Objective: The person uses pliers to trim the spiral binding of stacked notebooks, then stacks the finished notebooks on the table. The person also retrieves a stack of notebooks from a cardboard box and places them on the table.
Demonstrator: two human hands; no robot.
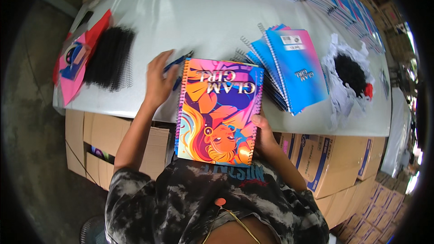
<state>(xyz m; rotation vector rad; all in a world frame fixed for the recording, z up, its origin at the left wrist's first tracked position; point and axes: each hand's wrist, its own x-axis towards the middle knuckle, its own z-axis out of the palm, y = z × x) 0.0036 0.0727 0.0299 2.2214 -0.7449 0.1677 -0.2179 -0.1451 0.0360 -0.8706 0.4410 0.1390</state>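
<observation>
The right hand (pixel 262 131) grips the lower right edge of a colourful notebook (pixel 219 110), thumb on the cover, holding it tilted over the table (pixel 190 13) edge. The left hand (pixel 159 81) rests on the table beside the notebook's left edge, fingers curled around a blue pen (pixel 177 63). A blue notebook stack (pixel 282 65) lies just right.

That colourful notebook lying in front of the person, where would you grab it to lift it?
Probably by the near right edge of the notebook, coming from the right, where the right hand already pinches it. That edge hangs off the table, so fingers fit underneath.
</observation>
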